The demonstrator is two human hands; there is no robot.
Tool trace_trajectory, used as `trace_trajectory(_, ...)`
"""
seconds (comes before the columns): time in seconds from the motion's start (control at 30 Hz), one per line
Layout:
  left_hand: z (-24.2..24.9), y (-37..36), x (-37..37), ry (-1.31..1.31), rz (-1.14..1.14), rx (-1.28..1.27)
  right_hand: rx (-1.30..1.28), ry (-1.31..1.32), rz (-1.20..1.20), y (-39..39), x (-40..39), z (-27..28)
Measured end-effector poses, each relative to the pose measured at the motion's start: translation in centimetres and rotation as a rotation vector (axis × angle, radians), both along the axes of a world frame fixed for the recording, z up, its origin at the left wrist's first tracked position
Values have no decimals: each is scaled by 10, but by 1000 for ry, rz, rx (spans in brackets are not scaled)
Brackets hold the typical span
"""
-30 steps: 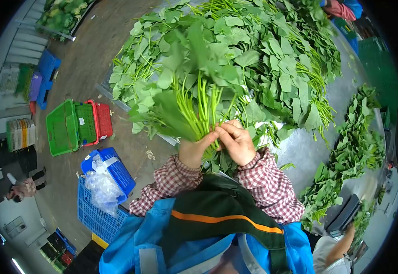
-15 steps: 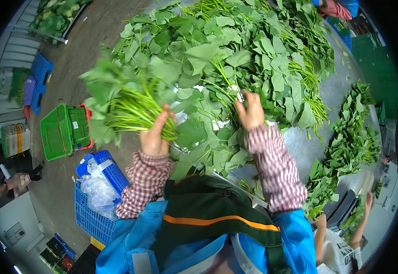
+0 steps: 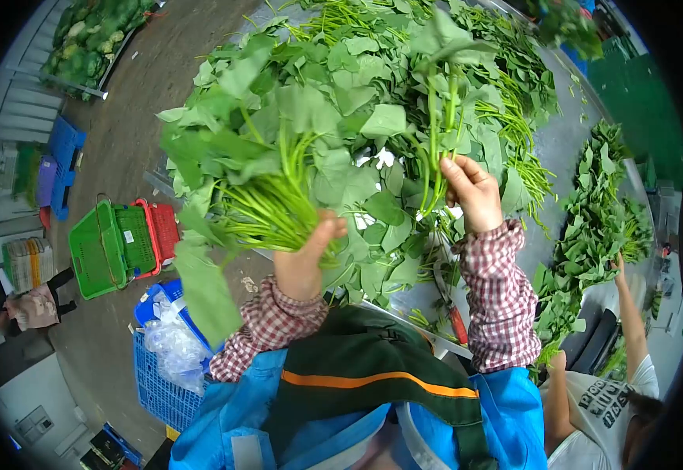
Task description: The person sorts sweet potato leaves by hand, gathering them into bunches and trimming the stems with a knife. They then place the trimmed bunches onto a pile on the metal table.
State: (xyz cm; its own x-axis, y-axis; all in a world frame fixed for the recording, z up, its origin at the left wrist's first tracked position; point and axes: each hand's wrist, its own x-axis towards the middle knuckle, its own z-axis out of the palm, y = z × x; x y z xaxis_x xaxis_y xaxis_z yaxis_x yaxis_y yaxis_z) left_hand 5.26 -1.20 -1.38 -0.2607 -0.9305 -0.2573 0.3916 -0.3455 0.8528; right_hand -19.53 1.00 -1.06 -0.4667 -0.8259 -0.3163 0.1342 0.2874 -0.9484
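Observation:
My left hand point(image 3: 304, 257) is closed around a thick bunch of leafy green stems point(image 3: 267, 207), its cut ends toward me and its leaves fanning out to the left. Between the fingertips of my right hand point(image 3: 474, 194) are a few long leafy stems point(image 3: 445, 117), held upright over the table. Beneath both hands spreads a large heap of the same greens point(image 3: 380, 55), with white bits showing through the leaves. Close to my right forearm lies a knife with a red handle point(image 3: 457, 323), its blade pointing away from me.
A second row of greens point(image 3: 596, 211) lies along the table's right side, where a co-worker's arm point(image 3: 631, 313) reaches in. Left on the floor are a green basket point(image 3: 94, 249), a red basket point(image 3: 165, 227) and a blue crate point(image 3: 157, 384) with clear plastic bags point(image 3: 177, 348).
My right hand has moved right, lifting a few stems upright from the heap. My left hand has shifted right with its bunch. The red-handled knife has come into sight.

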Motion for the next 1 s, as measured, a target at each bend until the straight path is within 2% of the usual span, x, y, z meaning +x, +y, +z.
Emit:
trace_trajectory(0.07, 6, 10, -19, -32, -109, -40, -8, 212, 87, 2, 26, 18)
trace_trajectory(0.13, -5, 22, -41, -56, -41, -141, -51, 208, 152, 5, 70, 39)
trace_trajectory(0.17, -9, 25, -48, -64, -9, -193, -252, 525, 183, 13, 88, 17)
trace_trajectory(0.23, -6, 23, -38, 68, -67, -28, -400, 723, 176, 28, 104, 26)
trace_trajectory(0.27, -5, 23, -29, 131, -97, 62, -394, 503, 141, 44, 107, 23)
trace_trajectory(0.33, -2, 23, -16, 63, -125, 179, -165, 357, 12, 70, 108, 0)
trace_trajectory(0.37, -6, 23, -10, 27, -144, 185, 31, 27, 2, 70, 109, -13)
trace_trajectory(0.4, -8, 24, -8, -11, -164, 190, 31, -466, -25, 64, 111, -20)
trace_trajectory(0.47, -6, 29, -10, -28, -178, 128, -84, -732, -48, 55, 123, -34)
trace_trajectory(0.57, -1, 29, -10, 52, 10, 149, -200, -1161, -321, 45, 112, -33)
trace_trajectory(0.6, -1, 20, -7, 116, 110, 149, -422, -1401, -117, 52, 96, -50)
trace_trajectory(0.67, 3, 0, 8, 99, 80, 46, -37, -939, 103, 56, 69, -43)
trace_trajectory(0.73, 6, -9, 17, 6, 140, -19, -137, 458, -45, 57, 57, -78)
trace_trajectory(0.8, 5, -10, 20, -33, 177, -62, 121, 1243, -293, 41, 38, -119)
trace_trajectory(0.83, 3, -11, 18, -54, 198, -80, 596, 626, 153, 25, 55, -90)
trace_trajectory(0.87, 2, -12, 15, -75, 219, -102, 192, 764, 191, 27, 89, -101)
trace_trajectory(0.9, 5, -12, 11, -47, 241, -102, -101, 1057, 217, 18, 117, -89)
trace_trajectory(0.93, 7, -15, 12, -50, 249, -102, -228, 1053, 273, 17, 139, -76)
trace_trajectory(1.0, 9, -18, 17, -64, 262, -94, -313, 1059, 469, 16, 149, -58)
